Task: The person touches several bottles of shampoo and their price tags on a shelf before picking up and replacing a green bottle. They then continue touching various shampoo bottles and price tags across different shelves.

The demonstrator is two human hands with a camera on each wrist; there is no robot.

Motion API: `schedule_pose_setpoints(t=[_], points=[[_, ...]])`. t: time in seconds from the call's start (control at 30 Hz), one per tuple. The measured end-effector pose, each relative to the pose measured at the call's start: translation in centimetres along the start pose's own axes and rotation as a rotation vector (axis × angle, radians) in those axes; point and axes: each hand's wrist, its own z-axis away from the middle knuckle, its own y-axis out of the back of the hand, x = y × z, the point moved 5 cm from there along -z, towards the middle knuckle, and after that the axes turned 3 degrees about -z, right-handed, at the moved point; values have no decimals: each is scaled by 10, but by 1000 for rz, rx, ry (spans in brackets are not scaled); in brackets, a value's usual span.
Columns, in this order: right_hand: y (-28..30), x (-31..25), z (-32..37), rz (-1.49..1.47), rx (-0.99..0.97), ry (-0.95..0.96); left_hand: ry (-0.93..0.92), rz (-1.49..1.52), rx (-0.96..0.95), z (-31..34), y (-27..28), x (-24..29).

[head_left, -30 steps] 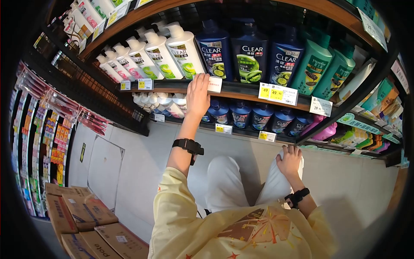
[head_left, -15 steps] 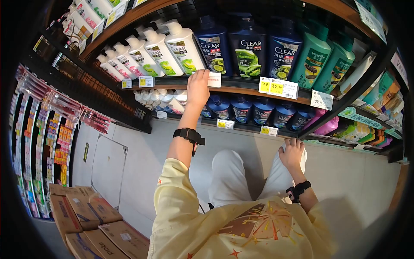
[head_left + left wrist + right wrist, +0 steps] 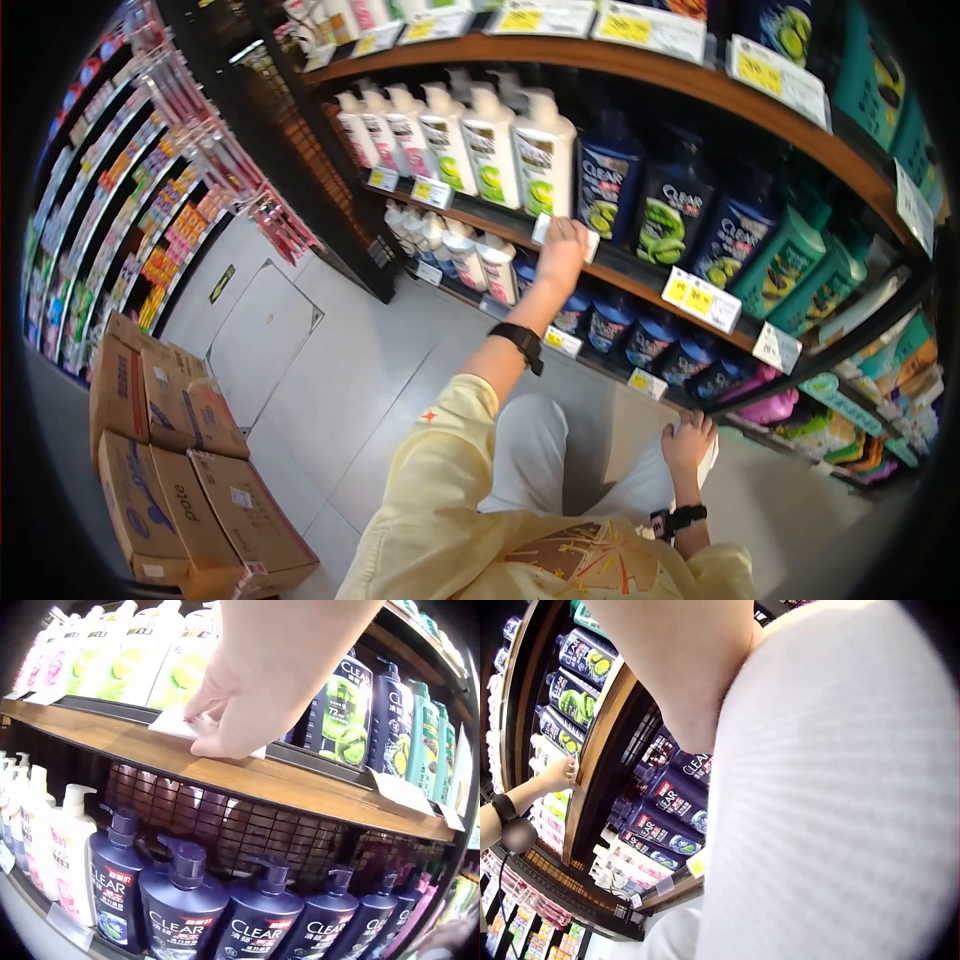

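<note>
My left hand (image 3: 563, 258) grips the front edge of the middle shelf (image 3: 322, 784), its fingers and thumb bent over a white price tag (image 3: 166, 724). Directly behind it stand white pump bottles of Clear shampoo (image 3: 543, 150) and dark blue Clear bottles (image 3: 608, 190). In the left wrist view the back of the left hand (image 3: 270, 675) covers part of these bottles. My right hand (image 3: 690, 440) rests on the knee of the white trousers (image 3: 825, 795), holding nothing. The right wrist view shows this hand (image 3: 686, 667) close up, its fingers largely hidden.
More blue pump bottles (image 3: 184, 900) line the lower shelf beneath a wire mesh back. Green Hazeline bottles (image 3: 780, 262) stand to the right, beside a dark shelf post (image 3: 800, 355). Cardboard boxes (image 3: 195, 500) are stacked on the floor at lower left, near another product rack (image 3: 130, 180).
The head view has turned left and tilted, so the shelves now sit further right and slant. My left hand stays on the shelf edge and my right hand on the knee.
</note>
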Motion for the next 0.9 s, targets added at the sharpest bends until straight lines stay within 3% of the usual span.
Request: schedule_pose_setpoints(t=[0.17,0.23,0.27,0.43,0.53,0.63,0.83,0.9], points=[[-4,-5,-4,13,-54,9,145,-70,92,-5,-14,19],[-8,-6,-6,21,-66,14,149,-96,31,-11,-13,21],[-10,-6,-6,19,-78,10,137,-150,137,-10,-6,17],[-7,-15,-7,67,-109,-5,85,57,34,-12,-3,4],[-14,-18,-8,89,-131,33,20,330,-87,-10,18,-18],[-19,-21,-8,104,-126,71,52,472,-128,-11,19,-27],[-37,-17,-15,126,-188,130,60,372,-59,-12,15,-22],[-37,-19,-15,120,-129,183,79,363,-67,-13,15,-23]])
